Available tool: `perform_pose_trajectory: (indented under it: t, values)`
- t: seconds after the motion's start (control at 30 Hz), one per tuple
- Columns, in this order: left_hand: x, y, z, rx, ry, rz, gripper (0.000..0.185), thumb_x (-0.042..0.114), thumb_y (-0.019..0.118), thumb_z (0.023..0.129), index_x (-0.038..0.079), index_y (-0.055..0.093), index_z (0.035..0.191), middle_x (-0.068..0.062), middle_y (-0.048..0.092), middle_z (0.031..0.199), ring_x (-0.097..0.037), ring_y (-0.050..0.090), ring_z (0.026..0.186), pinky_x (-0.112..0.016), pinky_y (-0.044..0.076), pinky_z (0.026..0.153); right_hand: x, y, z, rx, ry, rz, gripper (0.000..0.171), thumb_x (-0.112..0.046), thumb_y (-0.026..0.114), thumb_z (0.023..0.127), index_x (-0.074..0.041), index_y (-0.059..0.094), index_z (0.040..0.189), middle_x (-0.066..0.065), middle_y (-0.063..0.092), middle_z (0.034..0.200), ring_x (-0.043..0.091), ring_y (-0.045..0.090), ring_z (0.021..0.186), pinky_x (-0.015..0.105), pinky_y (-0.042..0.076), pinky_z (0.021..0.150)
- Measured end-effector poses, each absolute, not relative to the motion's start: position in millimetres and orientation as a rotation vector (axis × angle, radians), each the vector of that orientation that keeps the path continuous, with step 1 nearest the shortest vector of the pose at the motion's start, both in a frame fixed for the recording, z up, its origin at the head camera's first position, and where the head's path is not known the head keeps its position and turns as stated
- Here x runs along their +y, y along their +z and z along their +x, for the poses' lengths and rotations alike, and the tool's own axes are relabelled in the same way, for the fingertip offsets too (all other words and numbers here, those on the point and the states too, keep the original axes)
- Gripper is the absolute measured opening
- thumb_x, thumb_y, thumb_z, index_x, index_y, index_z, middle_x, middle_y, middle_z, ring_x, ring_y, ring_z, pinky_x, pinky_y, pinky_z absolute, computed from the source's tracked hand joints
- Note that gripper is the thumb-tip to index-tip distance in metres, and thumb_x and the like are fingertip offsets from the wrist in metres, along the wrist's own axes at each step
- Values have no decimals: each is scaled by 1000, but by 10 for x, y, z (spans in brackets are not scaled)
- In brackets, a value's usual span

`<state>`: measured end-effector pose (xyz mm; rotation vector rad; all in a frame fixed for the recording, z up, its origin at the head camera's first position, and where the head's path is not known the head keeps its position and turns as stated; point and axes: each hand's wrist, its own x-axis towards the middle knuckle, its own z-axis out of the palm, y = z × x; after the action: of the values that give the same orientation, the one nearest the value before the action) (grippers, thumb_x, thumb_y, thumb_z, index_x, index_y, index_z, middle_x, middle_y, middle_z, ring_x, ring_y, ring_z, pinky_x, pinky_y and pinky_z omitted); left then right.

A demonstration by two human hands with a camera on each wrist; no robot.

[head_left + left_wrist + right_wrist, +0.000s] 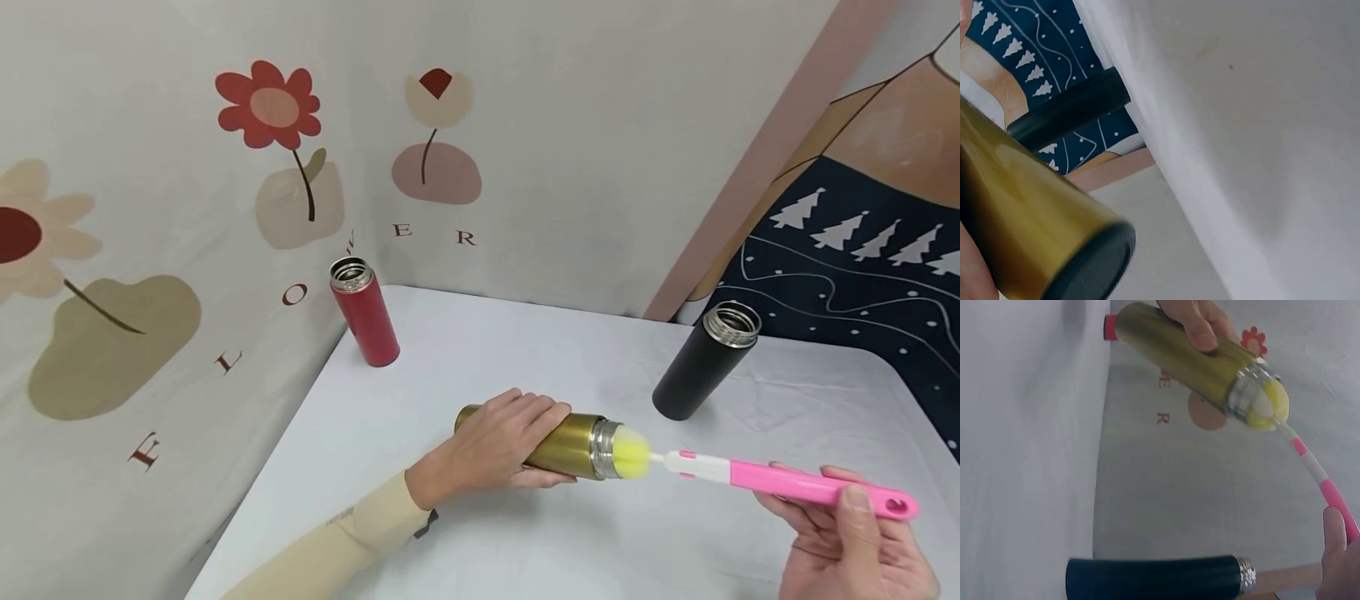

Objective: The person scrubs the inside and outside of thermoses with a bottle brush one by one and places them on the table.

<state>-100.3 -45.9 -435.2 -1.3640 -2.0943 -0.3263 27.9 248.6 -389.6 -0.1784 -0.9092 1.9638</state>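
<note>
My left hand (495, 442) grips a gold flask (570, 446) held on its side just above the white table (465, 358), mouth to the right. The flask's gold body (1016, 212) with a black base fills the left wrist view. My right hand (847, 533) holds the pink handle of a bottle brush (787, 483). Its yellow sponge head (632, 450) sits at the flask's steel mouth, partly inside. In the right wrist view the sponge head (1269, 406) bulges from the gold flask (1191, 356), and a fingertip (1335, 531) lies on the pink handle (1338, 500).
A red flask (366, 312) stands open at the table's back left by the flowered cloth backdrop. A black flask (705, 360) stands open at the back right, also in view as black flask (1154, 576) and black flask (1069, 109). A dark tree-patterned cloth hangs right.
</note>
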Motion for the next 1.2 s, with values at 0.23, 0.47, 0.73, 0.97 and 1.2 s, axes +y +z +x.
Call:
perform_pose_trajectory:
  t: [0.23, 0.47, 0.73, 0.97, 1.2]
  values:
    - [-541, -4338, -1044, -2077, -390, -1323, 77, 53, 95, 78, 10, 60, 131, -4, 62, 103, -16, 62, 85, -27, 56, 75, 2632, -3912, 286, -742, 2011, -117, 21, 11, 56, 108, 29, 57, 118, 38, 72, 98, 43, 78, 91, 47, 58, 71]
    - [-528, -4379, -1043, -2024, -330, -1259, 87, 69, 88, 79, 5, 59, 130, -6, 63, 105, -17, 64, 83, -28, 58, 70, 2749, -3996, 274, -740, 1988, -199, 28, 7, 62, 106, 30, 54, 121, 39, 72, 98, 44, 77, 92, 46, 57, 68]
    - [-500, -4318, -982, -1971, -272, -1270, 79, 65, 80, 88, 4, 60, 134, -5, 73, 115, -21, 71, 87, -33, 60, 75, 2772, -4021, 310, -587, 2063, -399, 22, 2, 60, 109, 20, 58, 122, 33, 74, 100, 40, 78, 92, 45, 59, 68]
    - [-430, -4241, -990, -1923, -287, -1214, 69, 54, 87, 84, 5, 63, 126, -6, 70, 107, -23, 72, 88, -33, 60, 76, 2468, -3995, 292, -588, 1899, -210, 17, 10, 60, 105, 27, 58, 108, 34, 69, 89, 43, 79, 86, 45, 58, 63]
    - [-431, -4250, -957, -1921, -254, -1204, 67, 54, 91, 79, 7, 66, 120, -4, 67, 103, -21, 69, 86, -31, 59, 75, 2205, -3877, 295, -729, 1872, -154, 24, 11, 65, 103, 30, 57, 115, 32, 65, 94, 40, 81, 86, 43, 60, 66]
